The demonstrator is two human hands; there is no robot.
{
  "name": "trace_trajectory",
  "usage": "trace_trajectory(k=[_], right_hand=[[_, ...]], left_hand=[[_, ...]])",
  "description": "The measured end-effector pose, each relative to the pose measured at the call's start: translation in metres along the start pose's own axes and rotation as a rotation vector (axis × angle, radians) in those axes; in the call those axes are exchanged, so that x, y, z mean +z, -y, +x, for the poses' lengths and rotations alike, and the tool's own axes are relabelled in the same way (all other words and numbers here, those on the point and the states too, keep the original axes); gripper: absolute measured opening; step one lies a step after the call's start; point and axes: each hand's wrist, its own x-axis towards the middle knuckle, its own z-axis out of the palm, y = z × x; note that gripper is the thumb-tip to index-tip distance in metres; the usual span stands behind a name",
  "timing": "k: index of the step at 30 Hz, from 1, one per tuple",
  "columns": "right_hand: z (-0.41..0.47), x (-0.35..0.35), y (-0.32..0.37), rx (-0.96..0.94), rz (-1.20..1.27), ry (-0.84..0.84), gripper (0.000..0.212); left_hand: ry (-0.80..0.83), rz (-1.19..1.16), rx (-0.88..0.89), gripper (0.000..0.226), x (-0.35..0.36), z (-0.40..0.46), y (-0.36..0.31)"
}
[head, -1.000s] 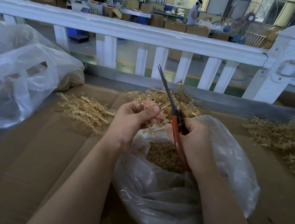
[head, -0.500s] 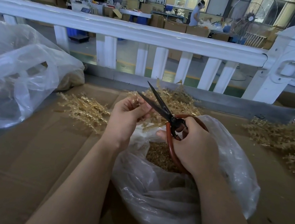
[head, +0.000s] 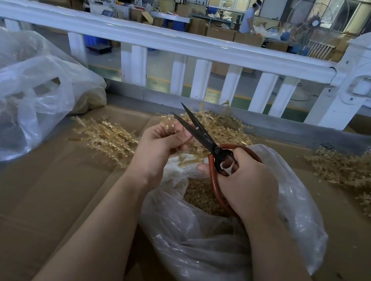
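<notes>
Gripping scissors (head: 201, 134) in right hand (head: 249, 187), blades parted, pointing up-left, left hand (head: 157, 146) pinching sprig (head: 174, 126)

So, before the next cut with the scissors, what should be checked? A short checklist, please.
1. Blades of the scissors apart: ok.
2. Grip of the right hand on the red handles: ok.
3. Pinch of the left hand on the golden sprig: ok.
4. Is the golden sprig between the blades: cannot tell, fingers hide it.
5. Are the left fingertips clear of the lower blade: cannot tell, it passes right beside them.
6. Open plastic bag under the cut: ok.
</notes>
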Motion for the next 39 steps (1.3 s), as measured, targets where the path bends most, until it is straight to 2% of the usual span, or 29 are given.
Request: trace_trajectory(k=[6, 9, 14, 17, 20, 22, 25, 31, 34, 39], right_hand=[[-0.0008, -0.0015, 0.0010, -0.018, 0.006, -0.003, 0.073], [-0.0010, -0.0015, 0.0006, -0.025, -0.003, -0.015, 0.065], [-0.0009, -0.0013, 0.0009, -0.016, 0.021, -0.011, 0.072], [-0.0013, 0.0000, 0.0009, -0.008, 0.053, 0.002, 0.066], [-0.0012, 0.0025, 0.0008, 0.041, 0.136, 0.034, 0.052], [-0.0002, 0.0024, 0.0008, 0.104, 0.253, 0.071, 0.054], [0.0006, -0.0001, 0.0020, 0.151, 0.413, 0.103, 0.057], [0.0043, 0.0043, -0.0010, 0.184, 0.553, 0.136, 0.010], [0.0046, 0.0056, -0.0015, 0.183, 0.574, 0.143, 0.007], [0.0039, 0.0044, 0.0010, 0.183, 0.601, 0.156, 0.010]], left_hand=[[0.005, -0.043, -0.036, 0.018, 0.0006, -0.0014, -0.0030], [0.000, -0.050, -0.038, 0.018, 0.0010, -0.0019, -0.0032], [-0.018, -0.036, -0.050, 0.019, 0.0013, -0.0018, -0.0038], [-0.035, -0.045, -0.071, 0.019, 0.0019, -0.0016, -0.0046], [-0.102, -0.029, -0.100, 0.010, 0.0021, -0.0007, -0.0046], [-0.138, -0.007, -0.115, 0.005, 0.0017, 0.0003, -0.0044], [-0.163, 0.011, -0.118, 0.016, 0.0012, 0.0014, -0.0035], [-0.144, 0.058, -0.082, 0.018, 0.0052, 0.0004, -0.0002], [-0.112, 0.058, -0.034, 0.019, 0.0066, -0.0008, 0.0013], [-0.057, 0.082, 0.020, 0.008, 0.0061, -0.0021, 0.0029]])
